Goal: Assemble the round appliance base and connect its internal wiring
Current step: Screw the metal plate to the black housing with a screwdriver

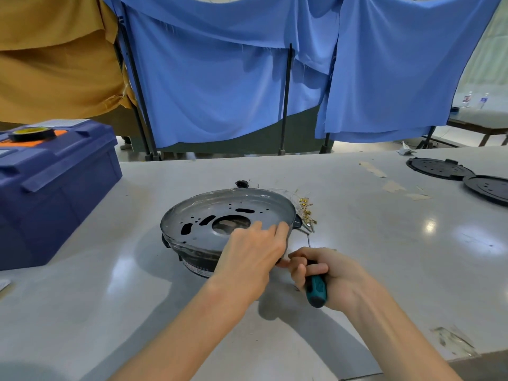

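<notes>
The base (198, 226), standing on the table (384, 257), is held at its near rim by the left grip (253, 257). Just right of this grip, a screwdriver (316, 288) is clasped in the right grip (327, 273).

Head feed is giving me only two arms of the person. Left grip (253, 254) and right grip (330, 276) are both running bare, uncovered from knuckles to wrist. Left forearm (192, 320) and right forearm (390, 325) are showing bare too, as far out as the frame is carrying them. Both forearms are reading slim and long, and the wide lens is stretching them toward the bottom edge. Nails are coming through too blurred for me to call. The rest of the body is sitting outside my view.
</notes>
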Motion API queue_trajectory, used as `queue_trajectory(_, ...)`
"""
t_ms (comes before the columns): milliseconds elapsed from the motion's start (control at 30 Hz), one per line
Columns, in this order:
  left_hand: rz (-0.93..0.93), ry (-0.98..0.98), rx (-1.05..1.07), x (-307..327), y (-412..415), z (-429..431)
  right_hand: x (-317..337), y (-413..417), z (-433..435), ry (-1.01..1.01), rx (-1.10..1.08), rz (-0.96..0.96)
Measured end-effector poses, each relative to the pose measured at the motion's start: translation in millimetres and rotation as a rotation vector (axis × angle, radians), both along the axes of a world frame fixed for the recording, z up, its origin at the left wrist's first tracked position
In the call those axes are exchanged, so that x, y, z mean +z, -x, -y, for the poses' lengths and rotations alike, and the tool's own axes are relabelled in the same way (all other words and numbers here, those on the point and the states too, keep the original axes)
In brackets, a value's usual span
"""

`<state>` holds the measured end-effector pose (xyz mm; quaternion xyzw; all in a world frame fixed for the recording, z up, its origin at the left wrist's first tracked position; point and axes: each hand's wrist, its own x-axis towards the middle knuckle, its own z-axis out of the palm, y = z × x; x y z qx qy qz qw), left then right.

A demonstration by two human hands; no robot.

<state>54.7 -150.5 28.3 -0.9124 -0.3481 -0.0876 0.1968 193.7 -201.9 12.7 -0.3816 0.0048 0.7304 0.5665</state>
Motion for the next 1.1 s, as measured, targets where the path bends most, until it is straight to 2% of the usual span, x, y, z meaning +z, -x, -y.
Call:
queue_trajectory(100, -0.081, -0.025, -0.001, -7.1, 8.2, 7.3, -4.0, 8.5, 0.5, 0.021, -0.020, -0.049)
queue_trajectory(300, -0.020, 0.022, -0.044, -18.3, 10.6, 4.7, -1.9, 16.8, 4.2, 0.043, -0.043, -0.047)
queue_trajectory(533, -0.043, 0.053, -0.043, -20.7, 19.1, 4.7, 4.8, 23.4, 11.9, 0.020, -0.068, -0.171)
queue_trajectory(633, -0.044, 0.071, -0.043, -18.0, 19.8, 3.0, 13.9, 19.6, 18.1, 0.000, -0.047, -0.305)
queue_trajectory(700, -0.060, 0.083, -0.048, -16.9, 19.3, 2.1, 18.6, 11.5, 20.1, -0.029, -0.051, -0.325)
queue_trajectory(867, -0.083, 0.083, -0.042, -20.0, 18.0, 1.6, 25.6, -19.4, 14.1, -0.076, -0.285, -0.198)
queue_trajectory(1100, -0.035, 0.152, -0.082, -11.4, 18.9, -3.4, 8.1, -35.9, -23.6, -0.049, -0.220, 0.373)
